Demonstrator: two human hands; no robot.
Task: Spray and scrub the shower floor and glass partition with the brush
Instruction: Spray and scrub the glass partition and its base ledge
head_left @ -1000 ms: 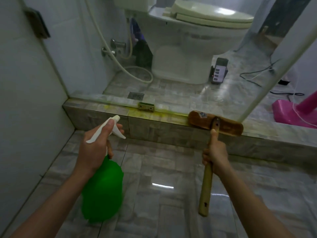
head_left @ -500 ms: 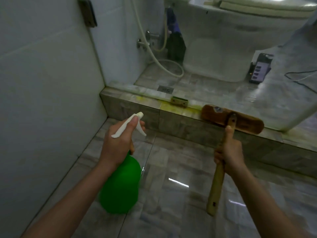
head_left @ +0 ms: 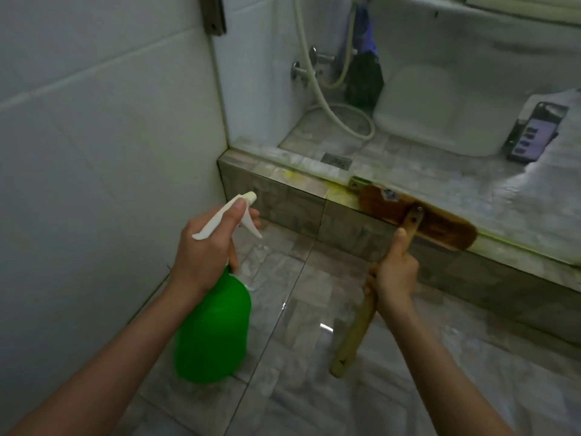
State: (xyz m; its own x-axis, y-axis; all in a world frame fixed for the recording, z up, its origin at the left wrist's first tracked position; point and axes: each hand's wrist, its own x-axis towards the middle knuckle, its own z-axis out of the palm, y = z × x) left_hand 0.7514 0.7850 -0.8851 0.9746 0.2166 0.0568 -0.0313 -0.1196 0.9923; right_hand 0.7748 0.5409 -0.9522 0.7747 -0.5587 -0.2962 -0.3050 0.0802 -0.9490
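Note:
My left hand (head_left: 204, 256) grips the neck of a green spray bottle (head_left: 210, 332) with a white trigger head (head_left: 229, 212), its nozzle aimed at the tiled curb (head_left: 283, 196). My right hand (head_left: 393, 275) holds the wooden handle of a scrub brush (head_left: 418, 218), thumb along the shaft. The brown brush head lies on the curb top against the foot of the glass partition (head_left: 440, 146). Yellow-green stains run along the curb beside the brush. Wet grey shower floor (head_left: 314, 357) lies below my arms.
White tiled wall (head_left: 94, 152) closes the left side. Behind the glass stand a toilet (head_left: 456, 89), a white hose (head_left: 323, 99), wall valves (head_left: 305, 67), a floor drain (head_left: 336, 160) and a dark device (head_left: 534, 133). A metal bracket (head_left: 358, 183) clamps the glass to the curb.
The view has swung left and moved closer to the curb. The brush head slid left along the curb towards the metal bracket. Both hands keep their holds.

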